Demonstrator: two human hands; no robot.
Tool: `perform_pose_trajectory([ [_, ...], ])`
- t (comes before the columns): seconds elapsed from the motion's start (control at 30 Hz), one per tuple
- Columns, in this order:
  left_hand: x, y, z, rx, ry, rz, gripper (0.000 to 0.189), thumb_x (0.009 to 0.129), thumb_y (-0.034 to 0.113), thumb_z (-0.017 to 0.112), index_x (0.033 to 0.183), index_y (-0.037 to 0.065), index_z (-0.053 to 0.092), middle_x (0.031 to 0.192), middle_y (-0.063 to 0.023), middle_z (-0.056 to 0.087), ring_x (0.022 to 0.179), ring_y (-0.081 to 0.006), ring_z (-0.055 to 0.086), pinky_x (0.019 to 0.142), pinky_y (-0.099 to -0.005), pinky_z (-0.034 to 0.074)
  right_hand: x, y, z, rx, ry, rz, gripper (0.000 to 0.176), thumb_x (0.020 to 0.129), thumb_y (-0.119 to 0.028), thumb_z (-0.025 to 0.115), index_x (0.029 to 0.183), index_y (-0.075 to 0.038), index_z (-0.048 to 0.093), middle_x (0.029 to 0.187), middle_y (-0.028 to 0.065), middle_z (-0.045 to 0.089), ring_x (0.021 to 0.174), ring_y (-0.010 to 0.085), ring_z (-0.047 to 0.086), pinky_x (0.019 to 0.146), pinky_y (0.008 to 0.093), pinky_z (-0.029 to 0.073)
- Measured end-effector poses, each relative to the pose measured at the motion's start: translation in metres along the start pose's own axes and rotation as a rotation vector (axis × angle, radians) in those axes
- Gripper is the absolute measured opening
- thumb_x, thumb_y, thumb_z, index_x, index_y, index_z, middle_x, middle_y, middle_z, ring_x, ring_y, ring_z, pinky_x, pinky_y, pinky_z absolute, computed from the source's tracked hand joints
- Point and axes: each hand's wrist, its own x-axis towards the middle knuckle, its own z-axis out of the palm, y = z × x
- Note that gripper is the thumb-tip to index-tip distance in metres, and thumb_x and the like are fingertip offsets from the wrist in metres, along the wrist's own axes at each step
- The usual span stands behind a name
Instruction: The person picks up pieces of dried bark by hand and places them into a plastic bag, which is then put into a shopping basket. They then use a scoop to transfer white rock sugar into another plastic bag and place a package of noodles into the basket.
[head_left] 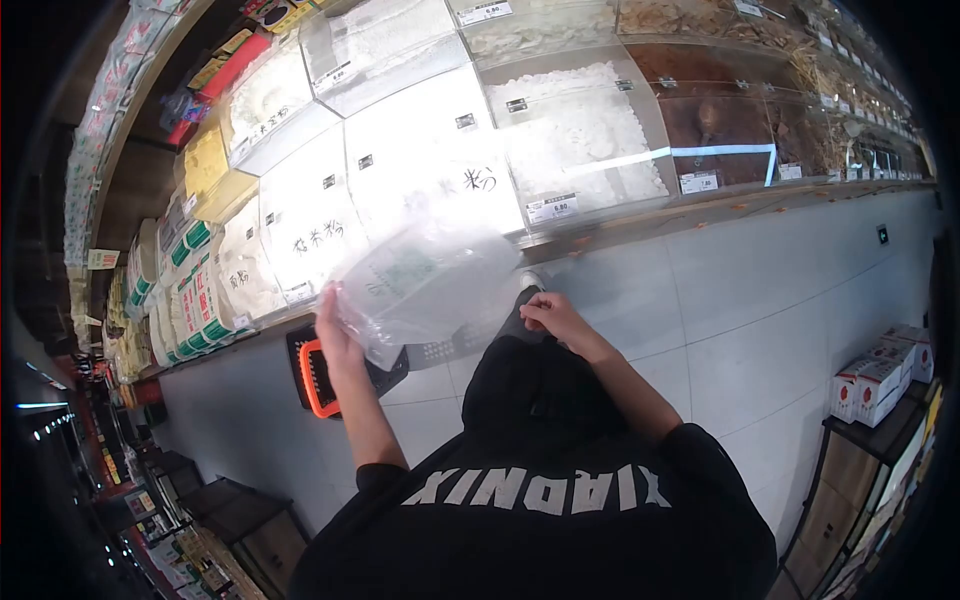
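A translucent plastic bag with green print hangs open-bodied in front of the bulk bins. My left hand grips its left edge. To the right of the bag, my right hand is closed in front of my body, apart from the bag's main part; whatever its fingers pinch is too small to make out. Behind the bag stand clear-lidded bins of white powder with handwritten labels. A bin of white flakes with a price tag is beside them.
Below the shelf edge, a black basket with an orange handle sits on the floor. Bins of brown goods are at the upper right, packaged bags at the left. White boxes rest on a cabinet at the right.
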Motion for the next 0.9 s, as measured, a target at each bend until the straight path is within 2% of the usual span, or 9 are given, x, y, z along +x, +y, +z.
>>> perform_pose_trajectory([
  [0.13, -0.003, 0.118, 0.038, 0.223, 0.202, 0.677, 0.026, 0.096, 0.011, 0.062, 0.114, -0.008, 0.063, 0.115, -0.0158, 0.066, 0.105, -0.021, 0.065, 0.096, -0.0341, 0.052, 0.02, -0.008, -0.037, 0.066, 0.093, 0.077, 0.019, 0.095, -0.02, 0.065, 0.089, -0.002, 0.067, 0.075, 0.0028, 0.065, 0.069, 0.0088, 0.061, 0.063, 0.0236, 0.048],
  [0.2, -0.008, 0.133, 0.087, 0.333, 0.212, 0.808, 0.024, 0.095, 0.009, 0.062, 0.113, -0.007, 0.064, 0.114, -0.0154, 0.066, 0.104, -0.0203, 0.065, 0.094, -0.0343, 0.052, 0.023, -0.017, -0.056, 0.078, 0.101, 0.083, 0.019, 0.096, -0.021, 0.064, 0.089, -0.003, 0.066, 0.075, 0.0026, 0.065, 0.069, 0.0085, 0.061, 0.063, 0.0236, 0.048],
  [0.37, 0.036, 0.057, 0.186, 1.016, -0.012, 1.028, 0.018, 0.093, 0.007, 0.061, 0.107, -0.002, 0.068, 0.103, -0.0119, 0.07, 0.089, -0.0242, 0.067, 0.086, -0.0349, 0.051, 0.051, -0.064, -0.078, 0.085, 0.192, 0.045, 0.022, 0.097, -0.024, 0.064, 0.088, -0.004, 0.066, 0.074, 0.0015, 0.065, 0.068, 0.0089, 0.062, 0.063, 0.0242, 0.048],
  [0.47, 0.03, -0.009, 0.249, 1.18, -0.245, 0.693, 0.033, 0.079, 0.0, 0.064, 0.112, 0.002, 0.064, 0.102, -0.0232, 0.066, 0.094, -0.0387, 0.064, 0.084, -0.0404, 0.051, 0.075, -0.095, -0.082, -0.036, 0.08, -0.033, 0.026, 0.098, -0.027, 0.06, 0.109, -0.003, 0.065, 0.092, 0.0037, 0.067, 0.086, 0.0121, 0.064, 0.078, 0.0271, 0.051],
  [0.53, 0.032, -0.06, 0.276, 1.237, -0.466, 0.878, 0.038, 0.08, 0.001, 0.067, 0.117, 0.003, 0.062, 0.115, -0.0234, 0.063, 0.106, -0.0431, 0.06, 0.092, -0.0455, 0.049, 0.084, -0.124, -0.067, 0.01, 0.045, -0.111, 0.033, 0.098, -0.025, 0.062, 0.122, -0.004, 0.058, 0.106, 0.0067, 0.064, 0.097, 0.013, 0.062, 0.081, 0.0276, 0.051],
  [0.67, 0.035, -0.124, 0.296, 1.234, -0.81, 0.745, 0.035, 0.078, 0.001, 0.066, 0.113, 0.001, 0.063, 0.118, -0.0238, 0.061, 0.107, -0.0471, 0.056, 0.093, -0.0512, 0.046, 0.116, -0.13, -0.069, 0.139, 0.0, -0.216, 0.06, 0.097, -0.022, 0.063, 0.148, -0.006, 0.036, 0.137, 0.0106, 0.051, 0.124, 0.0152, 0.052, 0.09, 0.0299, 0.05],
  [0.73, 0.033, -0.135, 0.295, 1.214, -0.817, 0.699, 0.034, 0.076, 0.002, 0.067, 0.11, 0.0, 0.064, 0.117, -0.0233, 0.061, 0.104, -0.0466, 0.058, 0.091, -0.0517, 0.047, 0.128, -0.134, -0.071, 0.199, 0.046, -0.217, 0.055, 0.097, -0.02, 0.063, 0.145, -0.006, 0.04, 0.132, 0.0098, 0.054, 0.12, 0.015, 0.055, 0.087, 0.0301, 0.05],
  [0.83, 0.026, -0.141, 0.287, 1.199, -0.674, 0.594, 0.038, 0.08, 0.004, 0.067, 0.119, 0.002, 0.064, 0.132, -0.025, 0.056, 0.121, -0.0446, 0.055, 0.101, -0.0485, 0.046, 0.132, -0.157, -0.075, 0.23, 0.085, -0.098, 0.041, 0.096, -0.015, 0.061, 0.134, -0.004, 0.051, 0.12, 0.0081, 0.061, 0.108, 0.0142, 0.061, 0.083, 0.03, 0.051],
  [0.9, 0.029, -0.134, 0.276, 1.014, -0.662, 0.339, 0.039, 0.085, 0.006, 0.066, 0.125, 0.005, 0.063, 0.141, -0.0275, 0.05, 0.133, -0.0435, 0.047, 0.109, -0.0451, 0.042, 0.15, -0.153, -0.078, 0.191, 0.033, 0.044, 0.033, 0.095, -0.013, 0.061, 0.126, -0.003, 0.058, 0.113, 0.0073, 0.065, 0.1, 0.0136, 0.064, 0.08, 0.0297, 0.052],
])
